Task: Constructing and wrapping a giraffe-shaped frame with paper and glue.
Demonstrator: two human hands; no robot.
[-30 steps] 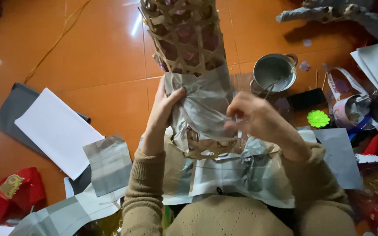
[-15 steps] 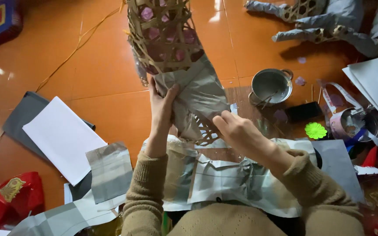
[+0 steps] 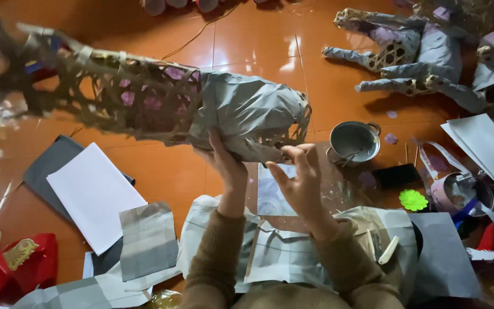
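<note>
A long woven bamboo frame (image 3: 115,97) lies sideways in the air across the upper left. Its right end is wrapped in grey paper (image 3: 247,111). My left hand (image 3: 224,160) presses up against the underside of the papered end. My right hand (image 3: 298,183) is at the frame's right tip, fingers spread, touching the paper edge and the bare bamboo ends there. Both sleeves are brown knit.
Grey and white paper sheets (image 3: 95,194) lie on the orange tiled floor at left and on my lap. A metal pot (image 3: 354,142) stands right of my hands. A paper-covered animal-shaped frame (image 3: 418,57) lies at top right. Red cloth (image 3: 12,266) at bottom left.
The bamboo frame has swung from upright to lying sideways, its open end now pointing left. My hands stayed on the papered end, the right one moving to its tip.
</note>
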